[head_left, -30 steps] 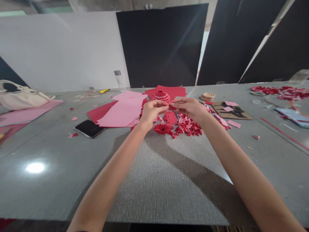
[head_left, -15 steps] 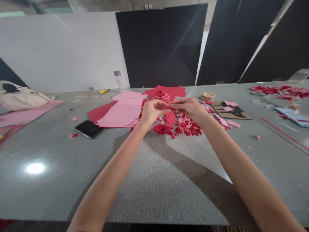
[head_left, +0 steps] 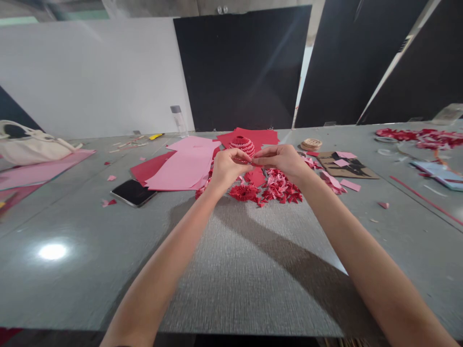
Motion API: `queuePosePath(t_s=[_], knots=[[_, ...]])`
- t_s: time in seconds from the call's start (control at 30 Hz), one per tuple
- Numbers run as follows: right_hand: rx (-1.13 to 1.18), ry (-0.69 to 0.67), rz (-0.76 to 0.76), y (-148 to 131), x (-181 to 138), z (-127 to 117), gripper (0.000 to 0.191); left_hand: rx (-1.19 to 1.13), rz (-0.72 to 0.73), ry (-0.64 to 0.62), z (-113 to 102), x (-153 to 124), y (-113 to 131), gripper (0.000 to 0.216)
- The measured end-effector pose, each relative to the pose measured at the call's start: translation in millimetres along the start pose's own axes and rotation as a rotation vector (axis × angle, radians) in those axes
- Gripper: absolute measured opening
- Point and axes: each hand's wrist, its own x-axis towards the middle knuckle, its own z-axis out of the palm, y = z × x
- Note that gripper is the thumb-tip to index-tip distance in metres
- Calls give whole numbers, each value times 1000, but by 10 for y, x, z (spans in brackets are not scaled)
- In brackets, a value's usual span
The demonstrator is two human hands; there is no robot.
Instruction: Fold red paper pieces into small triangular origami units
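A small red paper piece (head_left: 254, 163) is pinched between the fingertips of the left hand (head_left: 229, 168) and the right hand (head_left: 280, 160), and is held above the grey table (head_left: 72, 231). Just behind the 2 hands, a red paper ball (head_left: 242, 146) is seen resting on red sheets (head_left: 262, 136). A heap of folded red and pink pieces (head_left: 278, 187) is spread just below the right hand, and pink sheets (head_left: 183, 164) are laid to the left.

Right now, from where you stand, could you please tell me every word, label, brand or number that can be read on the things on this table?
No word, label, brand or number can be read.
The round tan roll seems to have small marks on top, too small to read.
The clear bottle and the black phone show no legible text.
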Motion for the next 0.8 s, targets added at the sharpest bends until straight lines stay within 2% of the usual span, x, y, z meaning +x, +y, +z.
queuePosePath(t_s=[0.07,0.27,0.47,0.6,0.8], knots=[[31,22,11,3,4,-4,15,15,65,-1,13,-2,4,13],[212,27,116,37,39,-37,5,145,467,8,42,7,-15,10],[258,-7,137,71,62,-36,6,232,666,52,43,15,-41,16],[240,-39,110,86,51,-30,13,236,618,92,62,5,-16,16],[179,-48,-27,78,45,-4,25,46,279,112,79,-28,72,13]])
